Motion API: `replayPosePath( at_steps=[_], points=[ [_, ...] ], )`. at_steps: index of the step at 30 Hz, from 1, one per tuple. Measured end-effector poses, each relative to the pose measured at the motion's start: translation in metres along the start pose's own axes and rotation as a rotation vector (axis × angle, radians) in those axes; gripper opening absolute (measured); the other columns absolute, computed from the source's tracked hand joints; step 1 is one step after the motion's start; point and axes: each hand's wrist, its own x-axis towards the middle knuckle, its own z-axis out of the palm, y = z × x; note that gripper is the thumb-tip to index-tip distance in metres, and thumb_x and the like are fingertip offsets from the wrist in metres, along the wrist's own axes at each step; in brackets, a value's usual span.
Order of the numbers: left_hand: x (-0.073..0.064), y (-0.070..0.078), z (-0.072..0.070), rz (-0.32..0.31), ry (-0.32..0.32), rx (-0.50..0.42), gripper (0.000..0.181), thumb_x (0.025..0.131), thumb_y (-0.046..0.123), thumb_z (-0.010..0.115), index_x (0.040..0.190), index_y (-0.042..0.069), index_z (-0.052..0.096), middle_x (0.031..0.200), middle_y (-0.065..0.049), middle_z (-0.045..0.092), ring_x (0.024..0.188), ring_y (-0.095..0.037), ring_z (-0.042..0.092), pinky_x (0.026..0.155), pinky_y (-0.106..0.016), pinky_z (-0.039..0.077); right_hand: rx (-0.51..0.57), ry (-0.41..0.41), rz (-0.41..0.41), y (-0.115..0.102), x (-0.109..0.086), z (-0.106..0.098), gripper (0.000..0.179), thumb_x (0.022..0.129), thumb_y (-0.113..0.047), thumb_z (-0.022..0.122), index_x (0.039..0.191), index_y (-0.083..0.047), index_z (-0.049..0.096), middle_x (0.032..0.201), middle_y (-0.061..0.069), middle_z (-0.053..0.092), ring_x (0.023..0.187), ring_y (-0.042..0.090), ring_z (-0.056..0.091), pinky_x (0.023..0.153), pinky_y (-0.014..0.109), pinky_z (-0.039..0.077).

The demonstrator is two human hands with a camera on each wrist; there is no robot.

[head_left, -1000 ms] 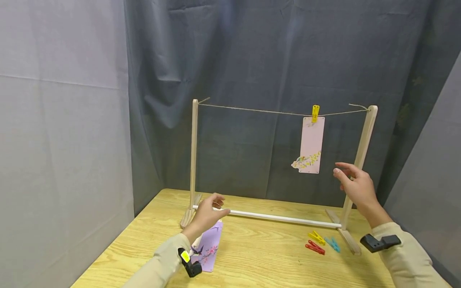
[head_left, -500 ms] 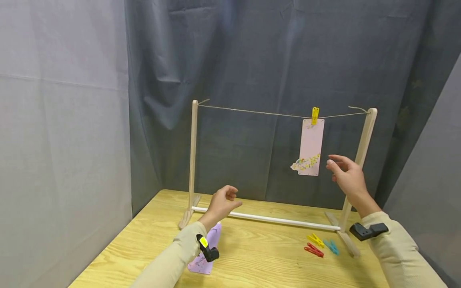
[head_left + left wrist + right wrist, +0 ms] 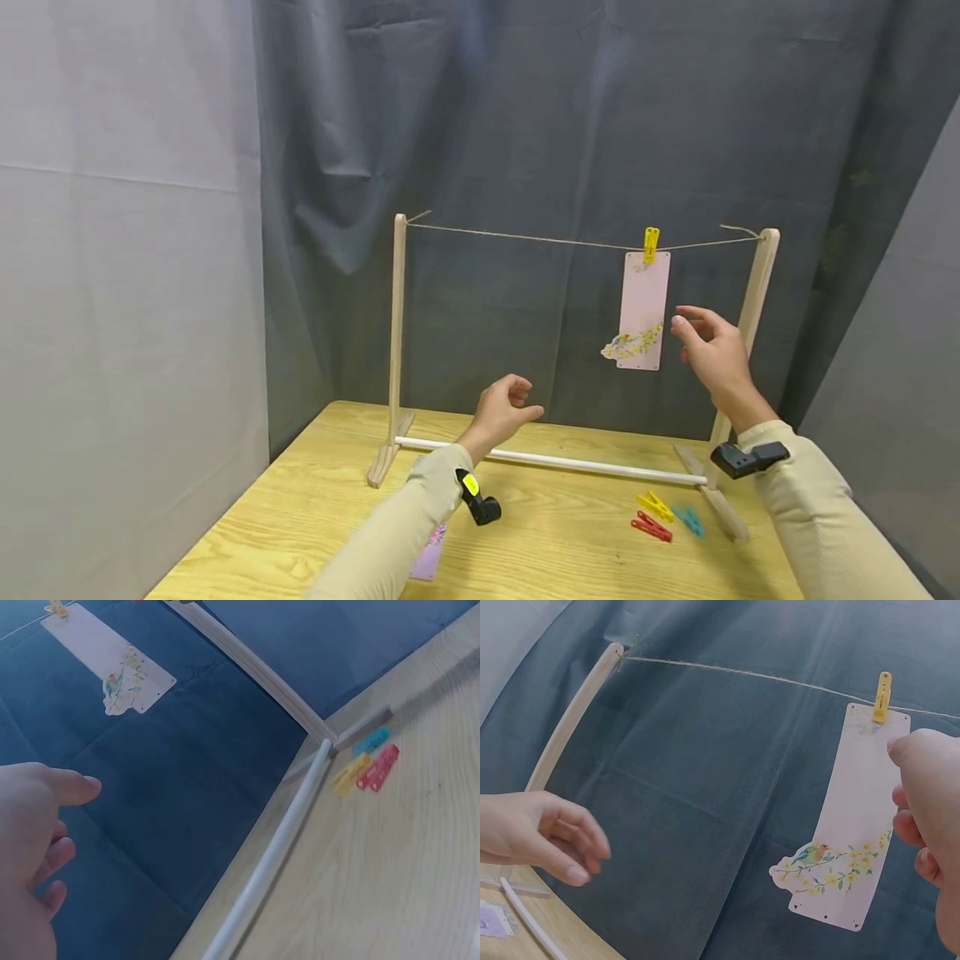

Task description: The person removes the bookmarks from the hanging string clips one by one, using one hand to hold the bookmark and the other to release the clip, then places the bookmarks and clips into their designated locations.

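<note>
A pale pink card with a bird and yellow blossoms hangs from a string, clipped by a yellow clothespin. Just right of the card, my right hand is in the air with loosely bent fingers, holding nothing. My left hand hovers above the white crossbar, thumb apart from the fingers and nothing in it. The right wrist view shows that left hand left of the card. A purple card on the table is largely hidden by my left sleeve.
Wooden posts hold the string at both ends. Yellow, red and blue clothespins lie on the wooden table near the right foot of the stand. A dark curtain hangs behind.
My left hand has moved right and up, its sleeve now covering most of the purple card. My right hand has come up and left, closer to the hanging card.
</note>
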Motion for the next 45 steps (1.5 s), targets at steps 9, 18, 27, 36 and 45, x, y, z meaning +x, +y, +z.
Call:
replayPosePath(
  at_steps=[9,18,27,36,45],
  points=[
    [0.029,0.018,0.040,-0.074,0.055,-0.111,0.039,0.088,0.021,0.085,0.122,0.013,0.067,0.122,-0.004,0.064,0.113,-0.026,0.063,0.088,-0.039,0.056,-0.012,-0.001,-0.017,-0.006,0.012,0.009,0.050,0.108,-0.036,0.055,0.146,-0.005,0.056,0.121,0.016,0.059,0.072,0.017,0.062,0.060,0.021,0.050],
    [0.058,0.037,0.074,-0.108,0.095,-0.181,0.051,0.086,0.019,0.088,0.130,0.015,0.062,0.133,-0.002,0.061,0.121,-0.026,0.061,0.090,-0.038,0.055,0.016,-0.012,-0.055,-0.020,0.028,0.009,0.051,0.109,-0.031,0.053,0.153,-0.005,0.046,0.121,0.012,0.055,0.072,0.015,0.066,0.065,0.020,0.050],
    [0.071,0.054,0.104,-0.134,0.089,-0.248,0.058,0.085,0.016,0.088,0.134,0.017,0.058,0.134,-0.003,0.060,0.123,-0.028,0.059,0.092,-0.038,0.054,0.070,-0.019,-0.008,-0.024,0.045,-0.003,0.058,0.110,-0.031,0.048,0.161,-0.008,0.031,0.140,0.018,0.046,0.078,0.005,0.066,0.060,0.021,0.046],
    [0.077,0.062,0.115,-0.134,0.063,-0.325,0.066,0.088,0.013,0.085,0.144,0.015,0.052,0.146,-0.008,0.056,0.133,-0.031,0.052,0.103,-0.043,0.049,0.024,-0.136,-0.010,-0.041,0.060,-0.004,0.070,0.110,-0.035,0.048,0.167,-0.017,0.012,0.165,0.015,0.015,0.100,0.005,0.063,0.073,0.027,0.055],
    [0.080,0.073,0.128,-0.146,0.113,-0.342,0.054,0.088,0.007,0.084,0.135,0.015,0.058,0.129,-0.008,0.067,0.121,-0.031,0.060,0.093,-0.044,0.053,0.093,-0.256,0.052,-0.056,0.080,-0.004,0.077,0.111,-0.026,0.047,0.167,-0.025,-0.006,0.172,0.011,-0.004,0.120,0.032,0.063,0.079,0.028,0.057]
  ],
)
